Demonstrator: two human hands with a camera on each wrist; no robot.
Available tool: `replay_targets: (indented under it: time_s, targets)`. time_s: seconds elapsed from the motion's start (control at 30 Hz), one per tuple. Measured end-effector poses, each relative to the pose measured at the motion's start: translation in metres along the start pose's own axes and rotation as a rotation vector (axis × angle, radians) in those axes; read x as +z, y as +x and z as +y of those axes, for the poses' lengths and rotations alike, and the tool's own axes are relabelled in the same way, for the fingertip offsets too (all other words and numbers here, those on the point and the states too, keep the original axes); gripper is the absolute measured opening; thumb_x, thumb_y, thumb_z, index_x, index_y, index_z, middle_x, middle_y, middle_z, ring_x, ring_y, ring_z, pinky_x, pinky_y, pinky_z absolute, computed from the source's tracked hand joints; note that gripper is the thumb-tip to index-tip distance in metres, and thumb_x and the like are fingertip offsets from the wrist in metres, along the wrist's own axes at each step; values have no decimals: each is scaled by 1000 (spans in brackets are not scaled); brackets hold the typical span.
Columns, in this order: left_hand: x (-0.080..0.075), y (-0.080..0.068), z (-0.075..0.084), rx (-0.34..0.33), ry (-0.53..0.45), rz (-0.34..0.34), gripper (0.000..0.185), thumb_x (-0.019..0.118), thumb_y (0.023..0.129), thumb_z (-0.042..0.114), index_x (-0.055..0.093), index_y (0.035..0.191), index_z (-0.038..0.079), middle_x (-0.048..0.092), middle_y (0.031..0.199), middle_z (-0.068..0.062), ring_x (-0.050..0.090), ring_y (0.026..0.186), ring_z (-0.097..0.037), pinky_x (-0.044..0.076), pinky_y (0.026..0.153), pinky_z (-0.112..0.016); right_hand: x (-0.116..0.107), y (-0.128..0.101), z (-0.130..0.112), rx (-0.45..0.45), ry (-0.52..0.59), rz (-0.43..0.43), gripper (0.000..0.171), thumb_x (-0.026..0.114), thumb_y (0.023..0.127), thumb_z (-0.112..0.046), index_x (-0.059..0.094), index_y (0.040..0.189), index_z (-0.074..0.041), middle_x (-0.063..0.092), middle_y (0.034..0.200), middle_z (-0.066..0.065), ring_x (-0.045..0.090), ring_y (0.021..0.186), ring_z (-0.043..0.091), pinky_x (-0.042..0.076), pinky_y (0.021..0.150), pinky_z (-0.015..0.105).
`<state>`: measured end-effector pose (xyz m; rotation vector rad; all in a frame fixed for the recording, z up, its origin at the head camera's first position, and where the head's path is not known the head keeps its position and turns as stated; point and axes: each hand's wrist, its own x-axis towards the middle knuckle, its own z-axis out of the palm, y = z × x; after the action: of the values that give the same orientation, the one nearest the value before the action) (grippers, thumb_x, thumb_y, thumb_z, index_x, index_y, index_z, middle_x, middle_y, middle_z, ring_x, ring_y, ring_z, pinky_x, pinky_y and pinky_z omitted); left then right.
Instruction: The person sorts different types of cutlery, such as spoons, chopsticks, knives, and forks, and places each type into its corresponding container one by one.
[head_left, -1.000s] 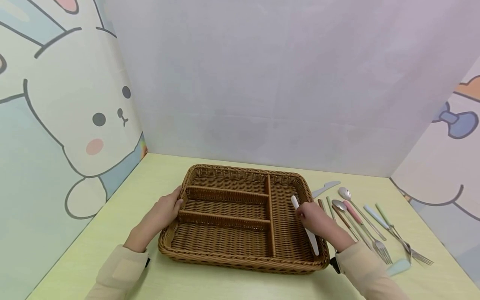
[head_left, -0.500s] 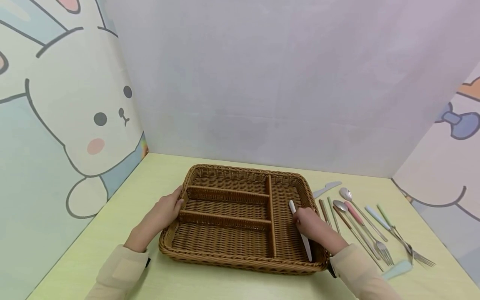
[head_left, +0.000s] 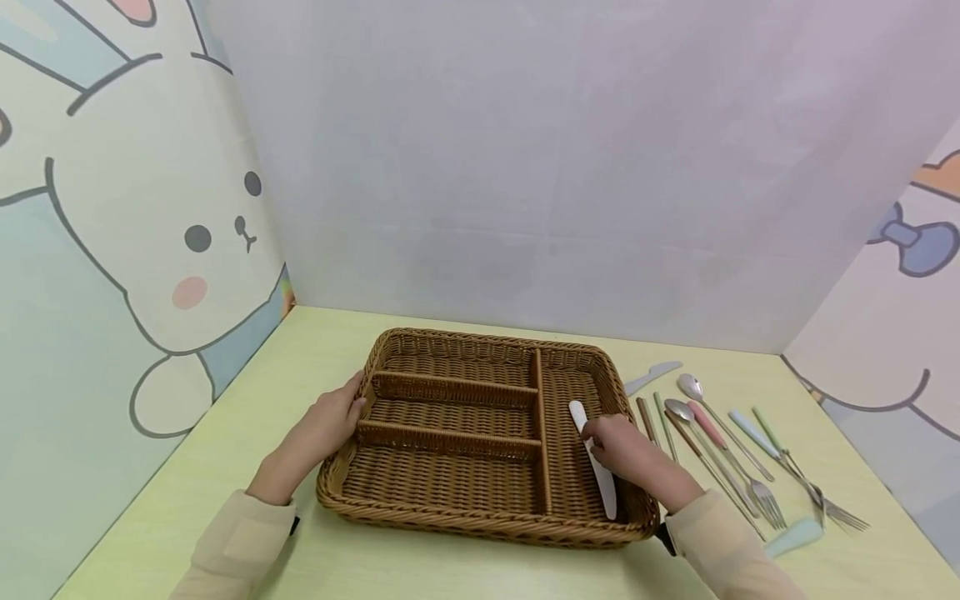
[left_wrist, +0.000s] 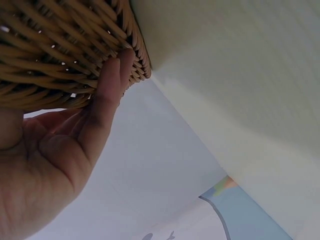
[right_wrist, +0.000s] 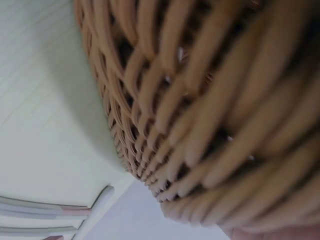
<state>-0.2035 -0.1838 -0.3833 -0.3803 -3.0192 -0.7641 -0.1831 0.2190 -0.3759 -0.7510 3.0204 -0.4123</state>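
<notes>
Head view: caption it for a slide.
Right hand holds white knife in wicker tray; left hand touches rim.

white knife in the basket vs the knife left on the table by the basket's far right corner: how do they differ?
Place: the white knife lies inside the wicker basket, in its long right-hand compartment; the pale knife lies on the table outside the rim.
Contact: the right hand rests on the white knife; nothing touches the pale knife.
Pose: the white knife runs near-to-far along the compartment; the pale knife lies slanted.
Shared: both are light-coloured and lie flat.
</notes>
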Motion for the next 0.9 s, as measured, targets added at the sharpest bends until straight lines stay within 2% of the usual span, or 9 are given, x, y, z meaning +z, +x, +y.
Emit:
replay_targets:
  time_s: [0.07,0.13,0.23,0.3,0.33,0.47,0.6,0.9]
  targets:
    - [0,0,0,5,0,3,52,41,97,9,21,140,-12,44,60,-4,34,43,-12,33,47,-28,-3,-1,0,-5,-9,15,15,59,77,10,68,87,4,67,83,16,60,64,17,45,53,24]
    - [0,0,-1,9,-2,4,52,41,97,9,21,140,-12,43,59,-4,34,42,-12,33,46,-27,-7,0,0,6,-8,27,10,58,78,9,66,78,2,63,72,11,57,60,17,44,50,24]
    - [0,-1,0,15,-1,6,52,41,97,9,22,140,-13,43,59,-4,34,43,-12,33,47,-27,-13,0,0,15,-17,70,18,58,79,7,57,66,-5,50,59,2,42,51,9,34,48,22]
    - [0,-1,0,18,0,8,52,41,97,9,22,140,-13,44,60,-4,34,42,-12,33,46,-27,-17,-1,2,22,-16,94,22,58,80,6,52,64,-8,41,56,-1,31,51,8,27,48,22]
    - [0,-1,0,19,0,9,52,42,97,8,22,139,-13,44,60,-4,34,42,-12,33,47,-27,-19,-1,2,22,-22,111,21,58,80,6,52,64,-8,41,56,-2,31,51,7,27,49,22]
    - [0,-1,1,20,0,12,51,42,97,8,22,139,-13,44,61,-5,34,43,-12,33,47,-27,-29,0,6,26,-28,156,11,59,80,4,63,75,-4,55,64,1,39,54,7,33,49,23]
    - [0,-1,1,15,-1,11,51,42,97,9,22,140,-12,44,60,-4,34,43,-12,33,47,-27,-39,3,14,54,-26,176,10,58,81,2,68,82,-2,63,73,7,51,58,10,42,51,26]
    - [2,0,-1,16,1,12,52,42,97,9,22,139,-12,44,58,-4,34,41,-11,33,44,-26,-50,17,40,126,-49,212,14,55,83,2,67,90,5,64,80,18,60,64,22,48,55,34]
